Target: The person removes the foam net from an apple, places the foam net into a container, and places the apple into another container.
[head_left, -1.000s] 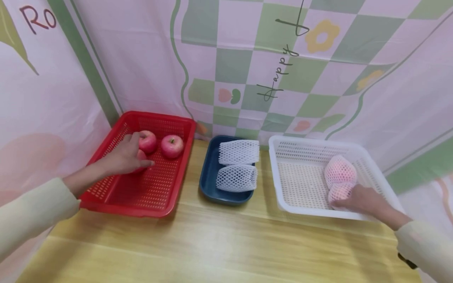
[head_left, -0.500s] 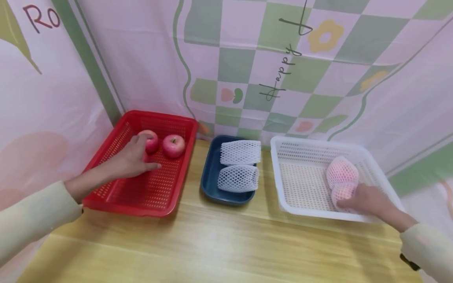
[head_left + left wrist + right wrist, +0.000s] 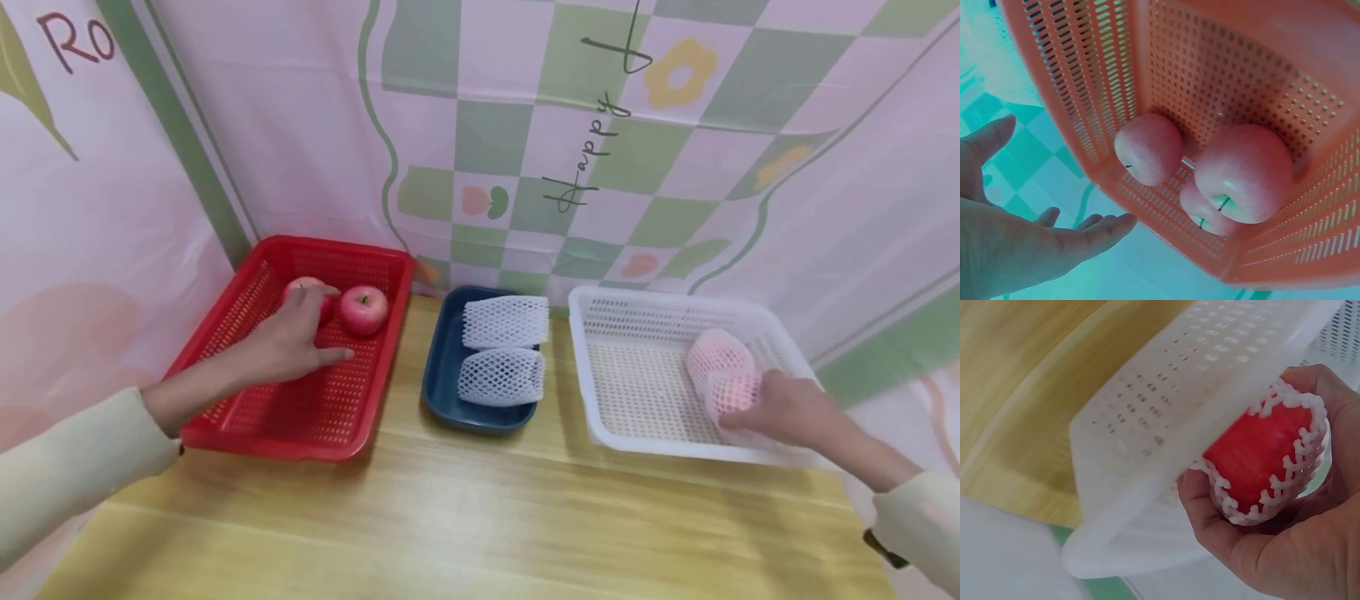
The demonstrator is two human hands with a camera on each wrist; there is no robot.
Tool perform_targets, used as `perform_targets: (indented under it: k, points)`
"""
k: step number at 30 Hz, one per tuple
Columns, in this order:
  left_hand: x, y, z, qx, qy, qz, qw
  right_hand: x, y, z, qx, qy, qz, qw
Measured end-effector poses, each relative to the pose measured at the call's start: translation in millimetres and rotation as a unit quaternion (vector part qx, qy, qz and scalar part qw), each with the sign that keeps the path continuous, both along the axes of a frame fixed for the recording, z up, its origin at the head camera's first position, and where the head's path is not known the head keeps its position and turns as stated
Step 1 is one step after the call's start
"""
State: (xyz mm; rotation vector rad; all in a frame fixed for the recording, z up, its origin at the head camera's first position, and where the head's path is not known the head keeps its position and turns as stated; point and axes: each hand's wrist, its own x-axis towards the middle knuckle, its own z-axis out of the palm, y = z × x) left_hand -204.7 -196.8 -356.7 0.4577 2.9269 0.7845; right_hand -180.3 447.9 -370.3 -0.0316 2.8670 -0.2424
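My left hand [image 3: 288, 342] hovers over the red basket [image 3: 330, 451], its fingers extended and holding nothing. Three bare apples lie in that basket; the left wrist view shows a near apple [image 3: 1244, 172], another apple [image 3: 1149, 150] apart from it, and a third apple [image 3: 1200, 209] partly behind. My right hand [image 3: 798, 408] grips a net-wrapped apple [image 3: 1263, 453] at the near right of the white basket [image 3: 600, 417]. Red skin shows through the opening of its white foam net. A second net-wrapped apple [image 3: 717, 354] rests just behind it in the white basket.
Between the baskets stands a dark blue tray [image 3: 442, 400] with two white foam nets, one foam net [image 3: 506, 322] behind the other foam net [image 3: 501, 377]. All stand on a wooden table [image 3: 450, 508]. A patterned curtain [image 3: 495, 142] closes off the back.
My left hand has moved slightly right above the apples, with its thumb farther out. My right hand has shifted a little to the right and up with the wrapped apple in its grip.
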Motion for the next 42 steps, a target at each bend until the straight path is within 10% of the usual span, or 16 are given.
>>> perform_targets:
  k: [27,42]
  points:
    - [25.3,33.8,13.0,-0.012,-0.069,-0.015,0.9974,19.4,-86.0,41.7,-0.011,0.083,0.073,0.994]
    - [40.1,45.4,12.0,0.015,-0.078,-0.028,0.9964,47.1,-139.7,35.5,-0.047,0.136,0.126,0.982]
